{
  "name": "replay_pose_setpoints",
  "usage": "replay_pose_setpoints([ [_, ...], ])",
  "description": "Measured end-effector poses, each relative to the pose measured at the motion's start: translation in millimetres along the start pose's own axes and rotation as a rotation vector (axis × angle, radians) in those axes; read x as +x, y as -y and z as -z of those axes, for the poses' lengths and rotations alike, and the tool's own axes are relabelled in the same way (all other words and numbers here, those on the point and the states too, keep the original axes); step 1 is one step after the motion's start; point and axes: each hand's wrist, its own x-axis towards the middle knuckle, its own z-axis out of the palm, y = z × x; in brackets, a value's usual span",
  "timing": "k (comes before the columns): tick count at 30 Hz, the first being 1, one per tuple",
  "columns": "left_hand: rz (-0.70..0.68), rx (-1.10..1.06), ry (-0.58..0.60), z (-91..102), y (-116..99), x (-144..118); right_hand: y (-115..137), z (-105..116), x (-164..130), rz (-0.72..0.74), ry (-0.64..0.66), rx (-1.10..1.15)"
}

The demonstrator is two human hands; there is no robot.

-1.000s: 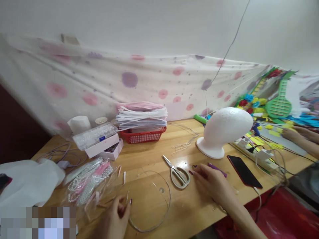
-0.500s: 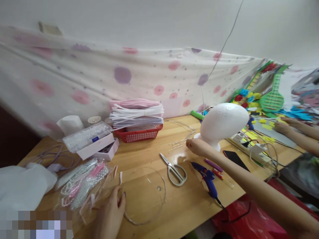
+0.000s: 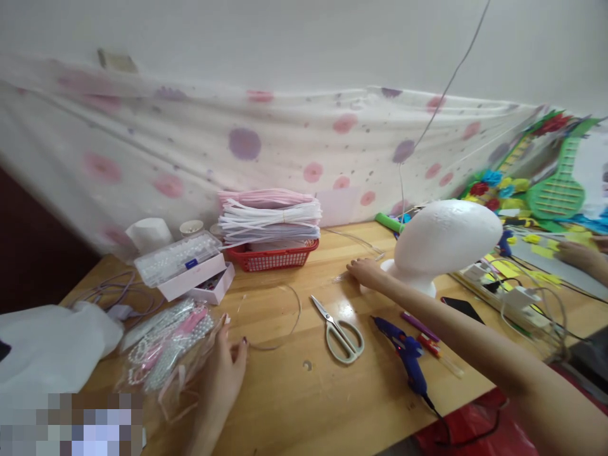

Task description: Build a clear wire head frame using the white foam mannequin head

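Your left hand [image 3: 223, 367] sits low and left of centre, fingers loosely spread, fingertips pinching one end of the wire hoop [image 3: 280, 316], which arcs up toward mid-frame over the table [image 3: 304, 405]. That hoop looks thin, light and springy, so I'd say it'll flex and twist if you grab it anywhere but close to the pinch; hold it by the rim with two fingers, not the middle of the arc.

Your right hand [image 3: 365, 271] is out at centre, flat and mostly open, fingertips on the loose wires [image 3: 354, 244] beside the foam head [image 3: 444, 244]. Can't tell if it's actually gripping one. Scissors [image 3: 339, 329] and glue gun [image 3: 403, 354] lie between your arms, untouched.
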Motion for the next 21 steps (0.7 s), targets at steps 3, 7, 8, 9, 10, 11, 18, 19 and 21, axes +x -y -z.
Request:
replay_pose_setpoints([
  [3,-0.036,-0.059,0.007,-8.7,-6,3,0,0,-2,0.01,0.019,-0.041],
  [7,-0.033,-0.05,0.043,-15.4,-5,2,1,8,-16,0.023,0.033,-0.104],
  [8,-0.034,-0.048,0.046,-16.2,-4,1,2,12,-22,0.025,0.033,-0.12],
  [9,-0.037,-0.045,0.049,-16.8,-4,-1,3,17,-28,0.027,0.027,-0.133],
  [10,-0.041,-0.041,0.053,-17.0,-3,-3,4,22,-35,0.029,0.015,-0.142],
  [11,-0.047,-0.036,0.059,-16.9,-2,-5,6,27,-42,0.03,-0.003,-0.147],
  [18,-0.088,0.014,0.116,-12.0,-3,-22,21,59,-77,-0.086,-0.142,-0.104],
  [19,-0.092,0.017,0.13,-11.6,-3,-23,22,62,-79,-0.121,-0.162,-0.093],
  [21,-0.101,0.019,0.17,-12.0,-3,-24,20,66,-81,-0.192,-0.2,-0.065],
])
